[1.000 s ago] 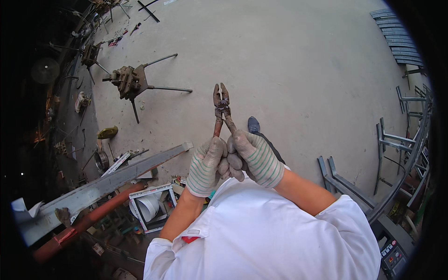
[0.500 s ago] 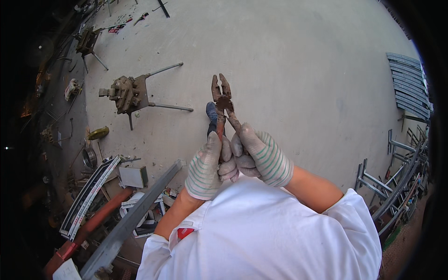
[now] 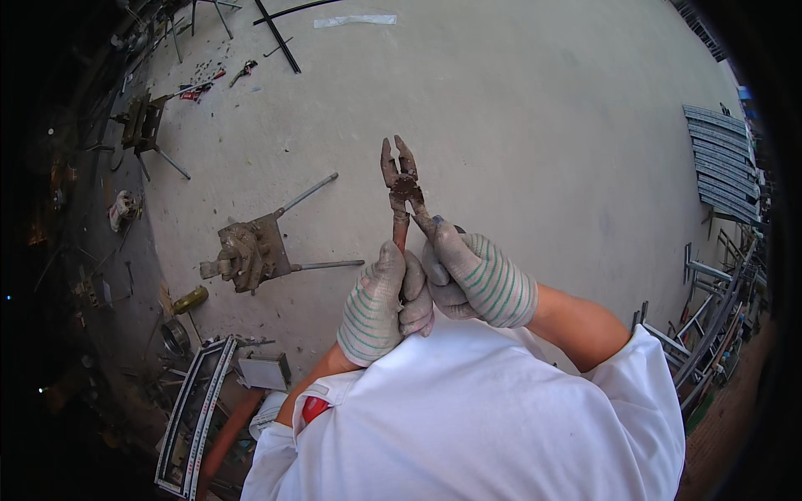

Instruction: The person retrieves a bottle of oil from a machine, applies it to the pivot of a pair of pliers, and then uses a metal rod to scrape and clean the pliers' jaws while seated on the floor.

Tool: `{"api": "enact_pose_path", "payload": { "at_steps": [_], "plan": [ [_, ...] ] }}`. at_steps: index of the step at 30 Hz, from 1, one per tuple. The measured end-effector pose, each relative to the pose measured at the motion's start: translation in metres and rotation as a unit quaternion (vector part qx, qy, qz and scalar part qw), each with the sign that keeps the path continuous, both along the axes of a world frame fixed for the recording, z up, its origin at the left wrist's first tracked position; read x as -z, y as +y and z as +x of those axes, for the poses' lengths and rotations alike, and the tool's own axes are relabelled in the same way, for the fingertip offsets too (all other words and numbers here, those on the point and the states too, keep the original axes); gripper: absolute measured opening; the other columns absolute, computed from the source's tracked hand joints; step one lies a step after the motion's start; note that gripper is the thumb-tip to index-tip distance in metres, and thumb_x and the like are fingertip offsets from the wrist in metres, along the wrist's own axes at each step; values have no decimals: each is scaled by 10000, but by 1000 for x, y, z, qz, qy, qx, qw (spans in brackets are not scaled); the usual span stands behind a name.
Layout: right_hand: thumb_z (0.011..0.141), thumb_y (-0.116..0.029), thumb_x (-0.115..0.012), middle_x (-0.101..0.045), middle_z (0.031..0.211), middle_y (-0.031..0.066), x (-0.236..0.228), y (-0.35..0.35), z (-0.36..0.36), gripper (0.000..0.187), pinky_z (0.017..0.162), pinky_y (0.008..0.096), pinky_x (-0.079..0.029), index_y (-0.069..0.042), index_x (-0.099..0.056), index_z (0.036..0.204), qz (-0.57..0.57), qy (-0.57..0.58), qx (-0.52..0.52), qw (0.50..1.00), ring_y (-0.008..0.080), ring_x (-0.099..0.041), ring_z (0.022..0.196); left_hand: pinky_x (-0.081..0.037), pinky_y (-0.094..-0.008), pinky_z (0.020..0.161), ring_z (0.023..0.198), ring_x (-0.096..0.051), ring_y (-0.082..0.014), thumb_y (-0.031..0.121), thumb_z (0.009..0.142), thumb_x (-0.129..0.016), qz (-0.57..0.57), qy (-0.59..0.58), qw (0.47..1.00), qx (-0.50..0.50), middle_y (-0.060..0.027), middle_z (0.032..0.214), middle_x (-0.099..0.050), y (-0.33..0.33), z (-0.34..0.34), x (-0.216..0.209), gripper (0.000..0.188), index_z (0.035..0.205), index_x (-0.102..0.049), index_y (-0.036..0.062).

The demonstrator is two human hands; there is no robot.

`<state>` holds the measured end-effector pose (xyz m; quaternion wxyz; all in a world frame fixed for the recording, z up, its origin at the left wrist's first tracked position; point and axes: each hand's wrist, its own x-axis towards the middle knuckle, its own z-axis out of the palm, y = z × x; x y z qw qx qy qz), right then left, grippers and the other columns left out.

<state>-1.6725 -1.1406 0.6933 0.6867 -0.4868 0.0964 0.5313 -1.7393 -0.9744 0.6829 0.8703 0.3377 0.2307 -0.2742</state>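
A pair of rusty pliers [image 3: 404, 185] is held up in front of my chest, jaws pointing away from me and slightly parted. My left hand [image 3: 380, 301], in a grey work glove with green stripes, is closed round the left handle, which shows some worn red. In a matching glove, my right hand [image 3: 478, 280] grips the other handle, its thumb lying along it. Both hands are close together, and the lower ends of the handles are hidden by the fingers.
On the concrete floor to the left stands a rusty vise on a legged stand [image 3: 255, 253]. A second stand [image 3: 144, 123] is farther off. Metal frames [image 3: 196, 417] and scrap lie at lower left. Stacked metal slats [image 3: 723, 159] and racks [image 3: 702, 309] line the right side.
The view has shifted, so the vise stand and floor items appear lower, and black bars show at the far end. Both hands still hold the pliers in much the same pose.
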Motion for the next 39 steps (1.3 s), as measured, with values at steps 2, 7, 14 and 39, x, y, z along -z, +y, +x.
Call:
{"api": "enact_pose_path", "payload": {
  "at_steps": [2,7,14,39],
  "plan": [
    [1012,-656,-346,-406,580,-8,-1,13,44,627,472,269,-410,-102,-446,735,7,13,-16,1000,96,-372,479,-410,-337,486,426,-320,-136,650,1017,-339,-6,-3,1000,-6,-2,513,-316,13,39,5,570,767,-414,143],
    [1019,-649,-321,-451,590,16,19,38,167,633,473,264,-402,-98,-447,736,25,-5,-82,996,103,-392,478,-420,-349,491,425,-329,-143,661,1011,-323,12,1,1000,-24,-10,514,-322,38,149,18,582,767,-412,140],
    [1014,-666,-280,-491,603,38,15,77,362,692,514,277,-440,-62,-542,799,24,-8,-176,984,123,-462,516,-417,-363,495,425,-340,-152,672,999,-339,-14,-30,998,-58,-14,511,-332,73,323,17,589,765,-412,136],
    [994,-677,-384,-378,584,-42,38,396,902,586,444,241,-286,-133,-494,806,20,-44,-16,999,72,-317,472,-386,-288,428,410,-362,-112,641,1018,-368,218,-50,971,-87,9,520,-382,372,894,38,592,763,-466,116]
  ]
}}
